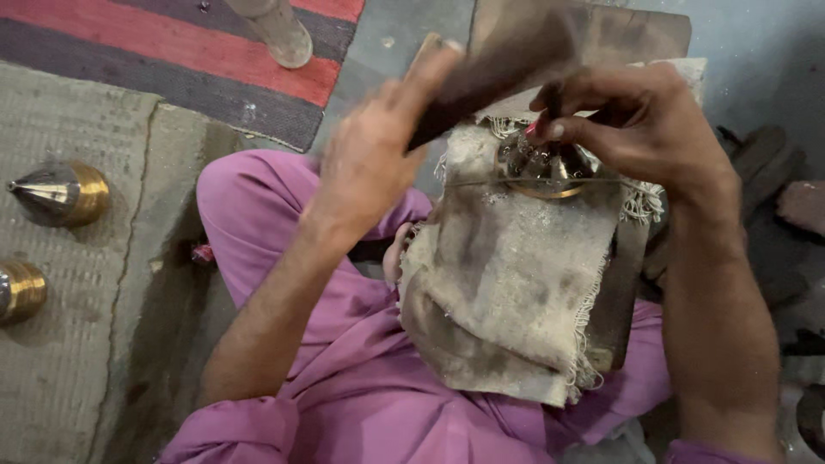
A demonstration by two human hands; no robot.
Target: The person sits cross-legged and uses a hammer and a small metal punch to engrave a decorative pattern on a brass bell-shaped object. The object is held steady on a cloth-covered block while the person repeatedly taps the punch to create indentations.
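At nine o'clock I note two finished-looking pointed brass cones (60, 193) on the floor mat (77, 344). My left hand (374, 150) grips a blurred dark wooden mallet (533, 51). At one o'clock my right hand (640, 120) pinches a thin punch on the round brass piece (543, 167), bedded on soiled cloth (507, 283); I judge it unfinished.

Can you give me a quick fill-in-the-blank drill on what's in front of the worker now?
1. The left hand grips a blurred flat ____ tool.
2. The right hand pinches a thin tool over a round ____-coloured metal piece.
3. That piece rests on a dirty ____ over the lap.
4. Two pointed metal pieces lie on the ____ side.

Missing: wooden; brass; cloth; left
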